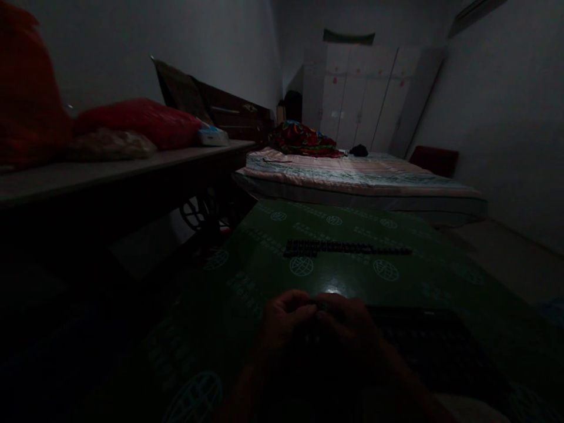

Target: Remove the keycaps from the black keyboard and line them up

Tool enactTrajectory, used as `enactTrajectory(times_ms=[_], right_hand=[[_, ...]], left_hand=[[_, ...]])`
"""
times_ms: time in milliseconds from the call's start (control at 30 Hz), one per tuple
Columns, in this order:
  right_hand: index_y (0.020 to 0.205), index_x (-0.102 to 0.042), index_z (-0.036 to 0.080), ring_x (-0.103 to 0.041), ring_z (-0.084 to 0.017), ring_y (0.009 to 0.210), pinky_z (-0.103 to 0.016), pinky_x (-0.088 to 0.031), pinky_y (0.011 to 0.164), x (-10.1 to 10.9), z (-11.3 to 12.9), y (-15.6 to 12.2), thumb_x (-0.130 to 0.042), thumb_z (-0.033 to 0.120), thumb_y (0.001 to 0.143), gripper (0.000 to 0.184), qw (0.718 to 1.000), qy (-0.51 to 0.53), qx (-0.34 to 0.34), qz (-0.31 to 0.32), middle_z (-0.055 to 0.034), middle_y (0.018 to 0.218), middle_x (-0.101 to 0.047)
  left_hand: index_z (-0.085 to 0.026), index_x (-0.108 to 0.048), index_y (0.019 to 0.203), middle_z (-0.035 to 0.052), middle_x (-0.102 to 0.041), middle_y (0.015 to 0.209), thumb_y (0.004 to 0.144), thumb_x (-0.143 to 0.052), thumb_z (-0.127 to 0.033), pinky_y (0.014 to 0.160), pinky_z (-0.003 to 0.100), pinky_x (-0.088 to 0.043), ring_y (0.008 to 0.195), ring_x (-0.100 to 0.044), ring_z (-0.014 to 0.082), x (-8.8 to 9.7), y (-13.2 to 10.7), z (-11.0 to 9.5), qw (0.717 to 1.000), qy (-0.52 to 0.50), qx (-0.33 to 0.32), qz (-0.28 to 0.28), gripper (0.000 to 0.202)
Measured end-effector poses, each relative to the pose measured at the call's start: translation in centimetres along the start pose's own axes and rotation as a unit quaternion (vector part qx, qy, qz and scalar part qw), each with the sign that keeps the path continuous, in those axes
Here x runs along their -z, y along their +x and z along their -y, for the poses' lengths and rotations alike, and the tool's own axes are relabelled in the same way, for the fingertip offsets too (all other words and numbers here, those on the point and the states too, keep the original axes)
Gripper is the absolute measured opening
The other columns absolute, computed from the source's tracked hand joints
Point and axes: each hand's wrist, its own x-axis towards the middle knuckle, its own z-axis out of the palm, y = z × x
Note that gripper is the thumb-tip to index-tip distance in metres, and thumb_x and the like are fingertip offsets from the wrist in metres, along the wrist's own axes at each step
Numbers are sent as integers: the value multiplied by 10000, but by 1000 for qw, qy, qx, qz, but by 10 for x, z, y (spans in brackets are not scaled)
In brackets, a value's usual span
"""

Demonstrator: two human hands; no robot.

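Close together over the green table, my left hand [282, 320] and my right hand [350, 320] meet with fingers and thumbs pinched. Something small and dark seems to be between the fingertips, but the gloom hides what it is. To the right of my right hand lies a black keyboard [434, 338], partly covered by the hand and forearm. Beyond my hands, small black keycaps [343, 247] are laid out in long rows, with a short extra row at the left end.
The table has a green printed top [264, 276]. A bed [365, 182] with a crumpled red blanket [304, 140] stands past its far edge. On the left, a bench top [176, 161] carries red bags [136, 120] and a small box [214, 136]. A white wardrobe [356, 94] is at the back.
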Motion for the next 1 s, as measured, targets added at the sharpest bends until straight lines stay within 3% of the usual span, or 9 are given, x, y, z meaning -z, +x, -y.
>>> enactTrajectory(times_ms=[333,500,633,767,1000], right_hand=[[845,-664,200,-566,-135,619,-226,-412,561,1,-6,3,-547,268,781,150,999,-45,-10,10,-5,705,-646],[842,-678,208,-588,-137,653,-232,-422,594,9,-15,20,-553,252,752,160,998,-65,-2,-4,-9,760,-670],[845,-681,197,-501,-107,436,-216,-370,454,24,-41,53,-567,273,722,184,993,-92,-70,-37,33,515,-585],[746,-692,210,-482,-104,399,-223,-362,451,38,-76,87,-584,247,693,126,985,-127,-95,-73,40,459,-556],[715,-709,220,-601,-178,658,-256,-402,580,37,-119,118,-612,173,656,123,974,-188,-85,-97,-26,700,-683]], left_hand=[[-155,-618,735,-20,-644,674,541,-721,-236,588,225,-460,624,-601,132,-2,-3,1,999,-16,-9,27,233],[-157,-617,760,5,-656,708,599,-674,-344,622,253,-468,687,-619,168,1,2,-1,996,57,-51,-35,253],[-160,-613,761,31,-674,724,613,-633,-381,660,286,-478,728,-631,199,5,6,-2,984,111,-82,-112,267],[-167,-620,739,22,-672,708,615,-619,-358,673,290,-480,722,-632,198,11,11,1,970,160,-97,-152,228],[-174,-622,742,24,-673,721,634,-599,-357,672,298,-486,711,-630,203,16,16,5,956,196,-108,-191,214]])
